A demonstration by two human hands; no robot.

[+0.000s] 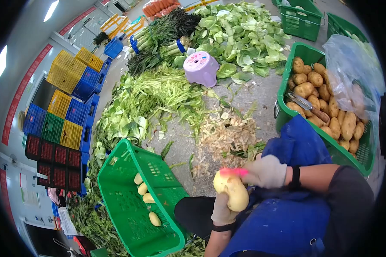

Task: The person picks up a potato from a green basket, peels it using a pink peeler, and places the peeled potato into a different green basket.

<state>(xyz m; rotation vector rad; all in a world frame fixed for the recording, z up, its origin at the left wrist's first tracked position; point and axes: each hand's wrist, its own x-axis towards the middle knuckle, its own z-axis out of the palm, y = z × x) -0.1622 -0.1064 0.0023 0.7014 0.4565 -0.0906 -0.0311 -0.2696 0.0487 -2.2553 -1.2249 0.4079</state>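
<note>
My left hand [222, 210], in a pale glove, is closed around the lower part of a large peeled potato [237, 196]. My right hand [266, 171], also gloved, is closed on a pink peeler [234, 171], which is blurred against the top of the potato. Several peeled potatoes [155, 219] lie in the green basket [158, 170] at the lower left. Unpeeled potatoes [304, 89] fill the green crate [283, 92] at the right, with a metal-bladed tool [302, 101] resting on them.
Peelings [225, 135] lie on the floor ahead, near a purple stool [200, 68]. Leaf piles [240, 36] and bundled greens [163, 36] lie beyond. Stacked crates [53, 124] stand at the left. A plastic bag [351, 64] drapes over the right crate.
</note>
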